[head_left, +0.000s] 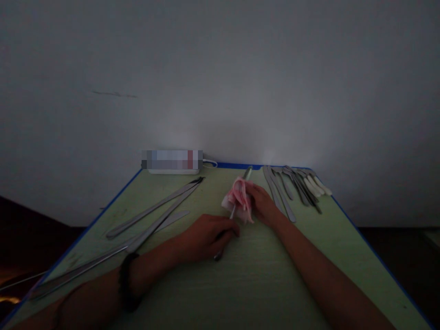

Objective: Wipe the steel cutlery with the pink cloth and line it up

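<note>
My left hand [211, 236] is closed around the handle of a metal table knife [248, 172], whose handle end pokes out below the fingers. The knife slants up and away from me over the table. A crumpled pink and white cloth [239, 199] wraps the middle of it, and my right hand [259, 201] pinches this cloth from the right side. The knife's far tip shows beyond the cloth; the wrapped part is hidden.
Long metal tongs [154, 201] lie on the left, by another knife blade [173, 220] and a long metal utensil [79, 270]. On the right are knives [280, 195], forks and spoons [299, 183], and white-handled cutlery [314, 185]. A white box [173, 171] stands by the wall.
</note>
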Motion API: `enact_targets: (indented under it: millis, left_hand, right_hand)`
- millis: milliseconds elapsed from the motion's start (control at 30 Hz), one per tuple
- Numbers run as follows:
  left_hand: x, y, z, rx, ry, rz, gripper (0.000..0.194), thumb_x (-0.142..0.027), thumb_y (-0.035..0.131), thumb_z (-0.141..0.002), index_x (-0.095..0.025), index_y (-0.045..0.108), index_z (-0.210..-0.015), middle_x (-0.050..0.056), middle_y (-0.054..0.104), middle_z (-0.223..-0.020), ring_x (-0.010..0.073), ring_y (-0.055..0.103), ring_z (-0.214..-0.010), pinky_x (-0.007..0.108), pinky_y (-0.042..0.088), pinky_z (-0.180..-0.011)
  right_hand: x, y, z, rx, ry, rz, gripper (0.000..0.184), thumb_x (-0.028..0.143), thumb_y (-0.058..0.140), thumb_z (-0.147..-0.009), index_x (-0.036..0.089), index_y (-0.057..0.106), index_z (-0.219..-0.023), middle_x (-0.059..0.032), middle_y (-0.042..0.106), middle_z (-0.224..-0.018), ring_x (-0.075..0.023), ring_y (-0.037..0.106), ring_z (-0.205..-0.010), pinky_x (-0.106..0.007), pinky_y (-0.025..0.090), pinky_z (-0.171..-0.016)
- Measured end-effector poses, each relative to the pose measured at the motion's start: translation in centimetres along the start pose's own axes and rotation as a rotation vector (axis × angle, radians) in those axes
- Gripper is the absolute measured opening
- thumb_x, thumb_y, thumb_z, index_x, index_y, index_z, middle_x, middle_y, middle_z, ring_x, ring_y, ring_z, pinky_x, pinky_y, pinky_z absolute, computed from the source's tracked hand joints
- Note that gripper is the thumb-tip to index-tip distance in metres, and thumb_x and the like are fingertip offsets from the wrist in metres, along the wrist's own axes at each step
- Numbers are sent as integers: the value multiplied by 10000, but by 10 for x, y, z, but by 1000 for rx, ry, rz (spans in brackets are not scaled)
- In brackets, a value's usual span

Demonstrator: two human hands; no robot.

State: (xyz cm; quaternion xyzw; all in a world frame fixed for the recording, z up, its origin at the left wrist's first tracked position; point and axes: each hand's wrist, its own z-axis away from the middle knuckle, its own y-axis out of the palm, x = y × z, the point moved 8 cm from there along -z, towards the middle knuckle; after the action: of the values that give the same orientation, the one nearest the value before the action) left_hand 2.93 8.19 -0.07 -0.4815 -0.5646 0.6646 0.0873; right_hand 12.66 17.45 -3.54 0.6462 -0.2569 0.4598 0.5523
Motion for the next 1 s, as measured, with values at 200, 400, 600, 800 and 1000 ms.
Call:
enact_targets:
  millis: [200,400,600,800,1000]
  left_hand:
    - [-7,-1,1,-2,37,-4,201,-162,430,-886,-207,622,-925,-5,655,-816,115,601,-706,198,413,-683]
    - [-7,-2,1,-5,32,-3,205,-171,432,-885,-210,629,-925,1,660,-822,124,603,-720,210,419,-696]
    - [-7,-2,1,-3,44,-5,208,-166,422,-887,-209,621,-930,2,660,-832,125,604,-734,210,421,-708]
    - [-8,-1,1,-1,46,-14,204,-151,425,-883,-204,617,-927,1,657,-831,124,605,-743,207,418,-714]
    - [-6,1,1,16,39,-34,193,-150,435,-879,-205,612,-932,-4,654,-824,123,602,-735,206,415,-712]
  right_hand:
    - [2,-1,-5,-20,35,-191,299,439,601,-766,176,605,-622,1,591,-570,-129,540,-565,-257,458,-587]
    - [7,10,-4,74,40,-205,359,496,517,-806,198,625,-638,-39,629,-635,-190,609,-729,-314,491,-678]
    - [3,4,-3,27,32,-165,348,520,552,-790,201,608,-663,-15,611,-604,-164,595,-654,-296,492,-630]
    - [6,3,-3,23,-46,-108,335,531,617,-741,200,606,-694,-9,608,-621,-144,581,-605,-270,480,-572]
    - [7,3,-1,13,-64,-48,306,492,658,-717,189,619,-741,-11,632,-658,-121,567,-574,-256,474,-570]
